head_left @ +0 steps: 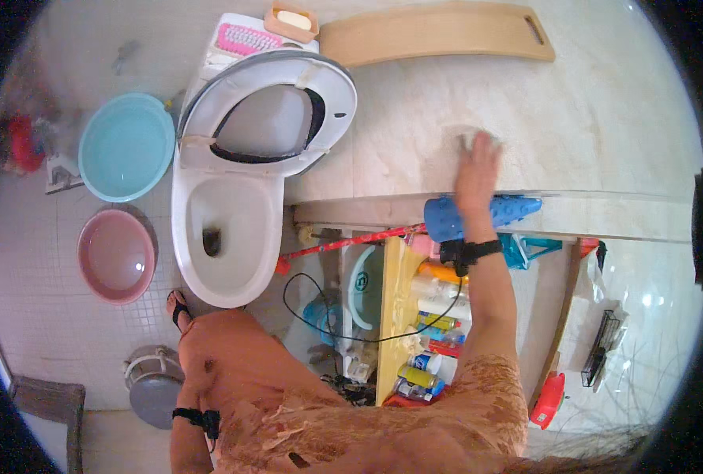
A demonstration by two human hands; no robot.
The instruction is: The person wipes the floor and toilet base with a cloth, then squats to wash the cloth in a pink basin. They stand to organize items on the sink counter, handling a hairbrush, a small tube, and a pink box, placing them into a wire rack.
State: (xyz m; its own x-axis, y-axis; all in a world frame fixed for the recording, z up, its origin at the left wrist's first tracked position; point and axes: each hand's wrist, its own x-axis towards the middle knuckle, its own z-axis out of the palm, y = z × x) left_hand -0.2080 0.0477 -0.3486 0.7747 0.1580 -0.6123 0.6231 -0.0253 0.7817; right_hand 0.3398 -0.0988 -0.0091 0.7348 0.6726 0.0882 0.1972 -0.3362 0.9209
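Note:
My right hand (478,175) is open, its fingers spread and slightly blurred over a pale marble-look surface (399,134). Whether the palm touches that surface I cannot tell. Just behind its wrist lies a blue knobbly head (444,219) on a red pole (367,238), partly covered by my forearm. My left hand (197,383) is low at the left, beside the brown cloth (256,371) over my legs; its fingers do not show clearly. In front of me stands a white toilet (268,268) with its seat (331,134) raised.
A light blue basin (91,162) and a pink basin (87,261) are left of the toilet, near a grey stool (155,400). A yellow shelf (392,316) holds several bottles. A black cable (351,340) loops before it. A curved wooden board (438,35) lies at the back.

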